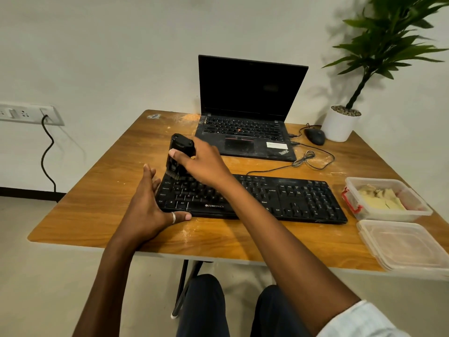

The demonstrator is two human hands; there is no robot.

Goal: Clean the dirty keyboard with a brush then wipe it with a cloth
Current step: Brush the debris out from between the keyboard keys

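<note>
Right hand (201, 159) grips brush (178, 154), bristles on keyboard's (255, 198) far-left corner. Left hand (150, 205) spread wide, bracing its left edge. Keyboard lies near worktop's (97, 190) front edge; containers (386, 200) to its right.

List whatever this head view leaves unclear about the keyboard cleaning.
Keyboard middle keys: head view, hidden under the right hand and forearm.
Brush bristle tips: head view, dark against black keys; contact unclear.
Open container contents: pale pieces, too indistinct to name.
Plant: cut off by top edge.
</note>
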